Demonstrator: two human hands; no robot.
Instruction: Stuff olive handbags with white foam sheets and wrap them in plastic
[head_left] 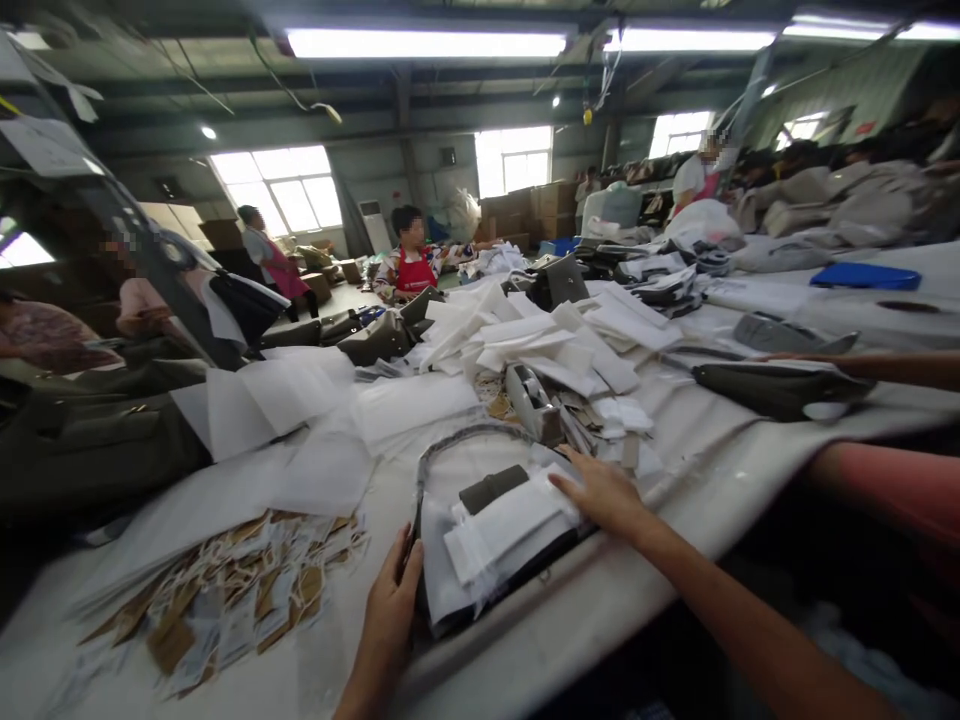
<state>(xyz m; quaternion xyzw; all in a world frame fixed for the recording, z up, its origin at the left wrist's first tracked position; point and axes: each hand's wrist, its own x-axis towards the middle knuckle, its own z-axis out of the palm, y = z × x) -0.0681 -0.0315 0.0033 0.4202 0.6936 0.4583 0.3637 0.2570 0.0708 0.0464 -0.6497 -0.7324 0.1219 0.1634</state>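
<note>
The left hand [390, 600] lies flat, grip apart, against the near edge of the dark bag [491, 488] on the counter [570, 620]. The right hand [600, 492], grip also apart, presses the white wrapping [502, 530] on the bag. Left of that are loose tags [225, 590], and beyond is a tape dispenser [532, 400]. With nothing clamped, the wrapping could probably slip off.

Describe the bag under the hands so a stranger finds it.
On the long white table, near edge, right of the brown tags, lies a dark bag between left hand and right hand. Only this one carries folded white sheets, with a grey strap looping behind.
</note>
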